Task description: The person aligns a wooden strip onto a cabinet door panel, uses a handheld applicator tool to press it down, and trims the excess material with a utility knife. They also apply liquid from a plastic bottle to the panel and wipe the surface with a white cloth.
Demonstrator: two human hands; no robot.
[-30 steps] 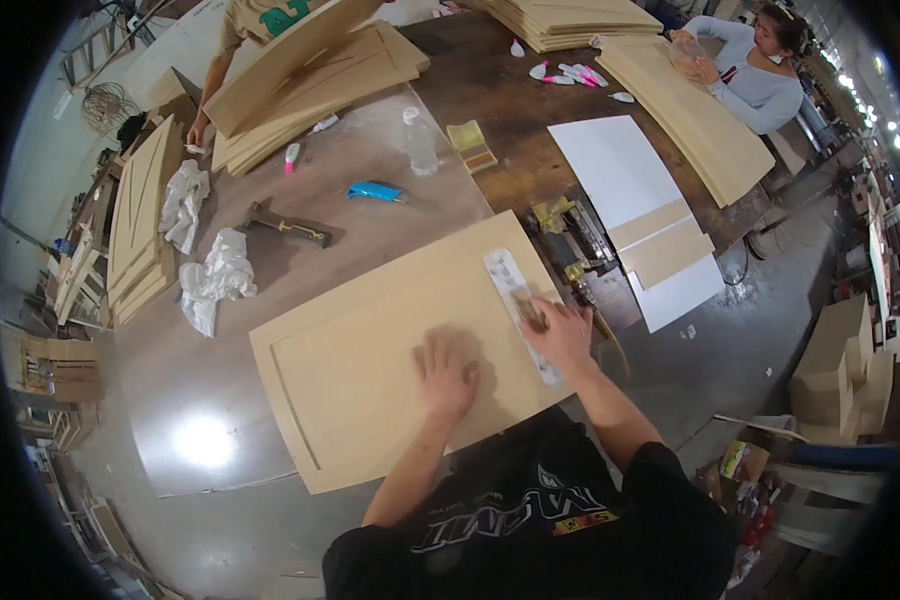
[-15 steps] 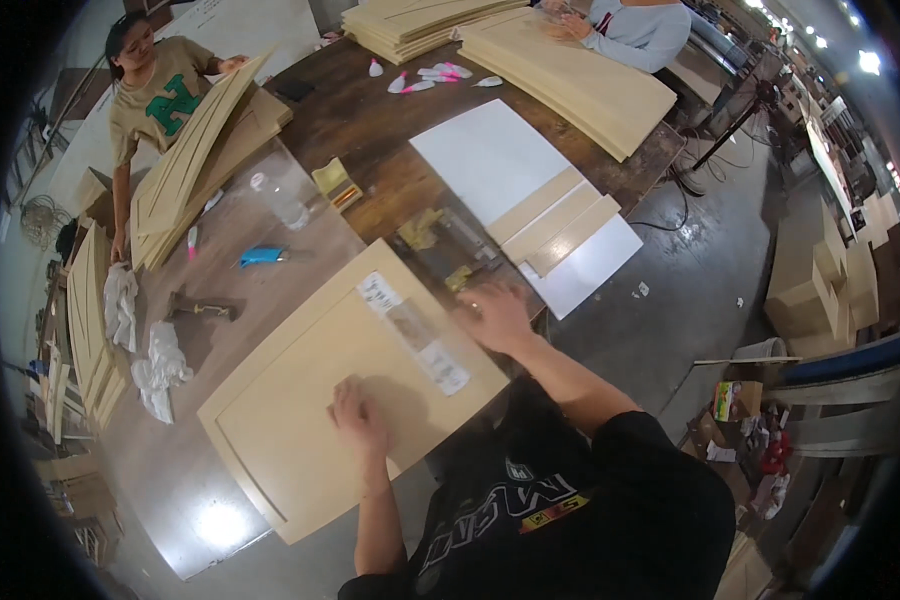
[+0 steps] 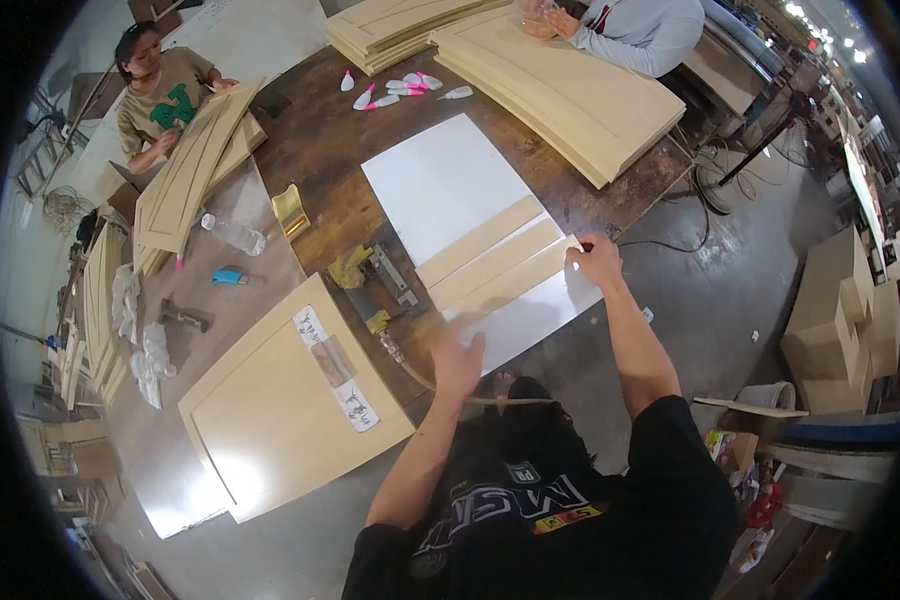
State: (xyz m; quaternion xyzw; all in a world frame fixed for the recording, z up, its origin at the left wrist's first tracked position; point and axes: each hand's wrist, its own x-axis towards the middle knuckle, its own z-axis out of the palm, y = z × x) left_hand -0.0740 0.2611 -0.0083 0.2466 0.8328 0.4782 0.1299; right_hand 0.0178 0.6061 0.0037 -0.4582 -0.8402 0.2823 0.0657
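hands [image 3: 597,262] at opposite ends of tan strips [image 3: 510,276] | white board [image 3: 450,170] underneath | framed panel [image 3: 265,410] at left

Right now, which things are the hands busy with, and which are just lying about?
At the hands: wooden strips, right hand at one end; white board underneath, left hand close by.
Seemingly lying about: hammer, water bottle, blue tool.

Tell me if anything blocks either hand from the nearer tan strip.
Nothing visible does. The right hand touches the right end of the nearer tan strip; the blurred left hand is close to its left end, contact unclear. The yellow-and-metal tool lies left of the white board, off to the side.
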